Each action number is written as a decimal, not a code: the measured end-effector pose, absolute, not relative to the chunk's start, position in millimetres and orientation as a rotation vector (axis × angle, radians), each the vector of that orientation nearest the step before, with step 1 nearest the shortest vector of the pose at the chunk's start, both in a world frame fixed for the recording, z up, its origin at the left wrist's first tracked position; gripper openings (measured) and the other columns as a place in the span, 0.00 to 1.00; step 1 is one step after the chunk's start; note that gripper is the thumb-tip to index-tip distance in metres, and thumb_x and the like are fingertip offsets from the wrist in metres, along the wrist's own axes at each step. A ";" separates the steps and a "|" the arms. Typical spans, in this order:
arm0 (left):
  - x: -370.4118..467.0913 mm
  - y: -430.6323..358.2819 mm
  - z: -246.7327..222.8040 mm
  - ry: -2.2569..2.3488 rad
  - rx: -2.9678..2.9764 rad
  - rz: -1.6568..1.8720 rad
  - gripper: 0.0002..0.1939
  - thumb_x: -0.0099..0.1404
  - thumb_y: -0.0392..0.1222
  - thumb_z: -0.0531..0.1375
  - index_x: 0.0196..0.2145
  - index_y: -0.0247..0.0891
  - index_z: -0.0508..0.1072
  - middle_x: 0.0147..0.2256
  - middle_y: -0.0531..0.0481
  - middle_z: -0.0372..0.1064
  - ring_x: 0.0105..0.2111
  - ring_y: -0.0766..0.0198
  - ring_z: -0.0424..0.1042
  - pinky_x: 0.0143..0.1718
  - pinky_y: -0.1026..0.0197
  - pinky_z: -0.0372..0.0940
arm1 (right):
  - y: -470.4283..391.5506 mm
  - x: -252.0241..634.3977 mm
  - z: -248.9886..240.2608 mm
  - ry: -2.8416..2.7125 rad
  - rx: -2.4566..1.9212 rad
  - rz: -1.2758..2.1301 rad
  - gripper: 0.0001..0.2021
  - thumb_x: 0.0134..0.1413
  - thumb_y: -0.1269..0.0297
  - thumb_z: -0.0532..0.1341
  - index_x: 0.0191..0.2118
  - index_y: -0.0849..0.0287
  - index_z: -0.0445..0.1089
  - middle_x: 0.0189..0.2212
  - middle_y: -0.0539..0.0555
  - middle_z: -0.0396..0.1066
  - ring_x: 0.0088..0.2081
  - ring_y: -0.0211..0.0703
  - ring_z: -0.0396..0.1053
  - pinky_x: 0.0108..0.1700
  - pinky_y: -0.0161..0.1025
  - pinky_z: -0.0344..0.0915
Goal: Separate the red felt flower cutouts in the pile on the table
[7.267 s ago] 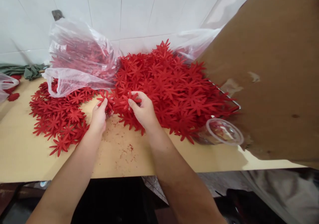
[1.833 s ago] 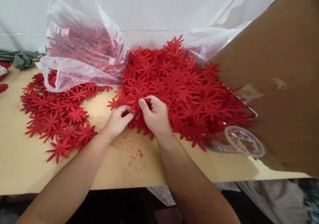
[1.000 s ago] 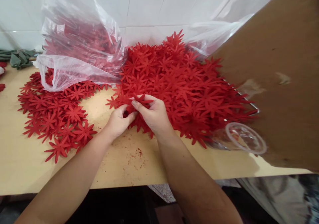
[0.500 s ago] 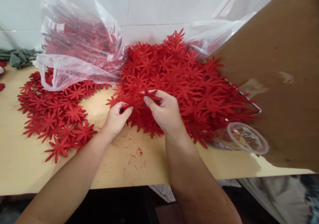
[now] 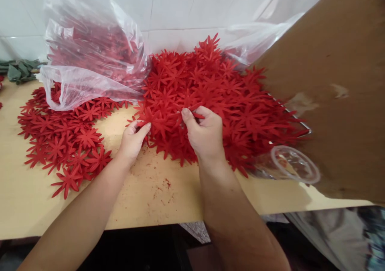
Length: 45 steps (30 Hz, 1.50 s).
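Observation:
Red flower-shaped cutouts with long narrow petals make a large heap [image 5: 237,106] at the middle of the table. My left hand [image 5: 132,140] is at the heap's left front edge, thumb and fingers pinching a red flower cutout [image 5: 152,120] by a petal. My right hand [image 5: 206,132] is over the front of the heap, closed on another red flower cutout [image 5: 197,115] between thumb and forefinger. Its lower fingers curl out of sight. A smaller pile of like cutouts [image 5: 66,142] lies to the left, beside my left forearm.
A clear plastic bag [image 5: 93,54] full of red cutouts stands at the back left. Brown cardboard [image 5: 331,102] leans on the right, with a clear plastic cup [image 5: 294,164] lying before it. Green leaf-like pieces [image 5: 19,71] sit far left. Red scraps dot the table [image 5: 144,206].
My hands have moved apart: the left a little to the left, the right a little to the right. A flower cutout now shows at my left fingertips. The view has shifted slightly.

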<state>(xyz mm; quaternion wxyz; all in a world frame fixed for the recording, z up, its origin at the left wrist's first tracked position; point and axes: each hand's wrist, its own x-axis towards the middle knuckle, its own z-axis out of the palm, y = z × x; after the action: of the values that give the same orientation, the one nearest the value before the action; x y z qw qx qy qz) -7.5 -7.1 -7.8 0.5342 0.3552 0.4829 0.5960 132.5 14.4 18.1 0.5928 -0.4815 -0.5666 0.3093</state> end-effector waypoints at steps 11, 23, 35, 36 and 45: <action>-10.0 -7.9 -4.6 1.134 0.777 1.412 0.06 0.48 0.38 0.59 0.26 0.36 0.65 0.22 0.57 0.65 0.20 0.74 0.60 0.26 0.67 0.57 | 19.3 131.7 12.4 -1.281 -1.112 0.765 0.18 0.48 0.52 0.59 0.20 0.57 0.55 0.16 0.44 0.50 0.19 0.30 0.49 0.22 0.32 0.51; -8.9 -6.9 -1.6 1.132 0.772 1.383 0.07 0.52 0.35 0.58 0.31 0.38 0.67 0.23 0.58 0.66 0.19 0.74 0.61 0.24 0.68 0.59 | 9.1 116.3 12.4 -1.402 -1.087 0.856 0.19 0.46 0.48 0.59 0.19 0.57 0.58 0.15 0.45 0.55 0.20 0.32 0.54 0.23 0.33 0.54; -7.7 -10.4 -1.4 0.949 0.770 1.360 0.13 0.43 0.40 0.67 0.29 0.36 0.71 0.27 0.55 0.72 0.29 0.72 0.70 0.38 0.65 0.65 | 9.7 116.1 2.7 -1.664 -1.117 1.001 0.19 0.49 0.47 0.56 0.24 0.61 0.64 0.19 0.48 0.60 0.24 0.33 0.57 0.29 0.34 0.56; -8.3 -10.3 -1.1 0.956 0.756 1.364 0.12 0.44 0.39 0.67 0.28 0.36 0.71 0.27 0.55 0.72 0.28 0.72 0.70 0.38 0.66 0.65 | 9.6 116.0 3.0 -1.674 -1.075 1.052 0.20 0.49 0.46 0.56 0.24 0.61 0.65 0.20 0.48 0.61 0.24 0.33 0.58 0.29 0.34 0.57; -12.9 -7.4 4.7 1.048 0.533 1.454 0.10 0.45 0.36 0.65 0.27 0.34 0.70 0.23 0.56 0.71 0.24 0.72 0.69 0.33 0.66 0.66 | 19.7 138.5 12.6 -1.358 -1.041 0.827 0.16 0.51 0.47 0.54 0.26 0.55 0.61 0.19 0.46 0.57 0.19 0.32 0.53 0.22 0.33 0.54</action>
<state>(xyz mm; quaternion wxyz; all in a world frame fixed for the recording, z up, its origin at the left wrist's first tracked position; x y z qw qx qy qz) -12.9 -7.4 4.7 0.5938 0.2295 0.4510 0.6255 138.5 19.7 12.6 0.5815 -0.4458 -0.5812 0.3540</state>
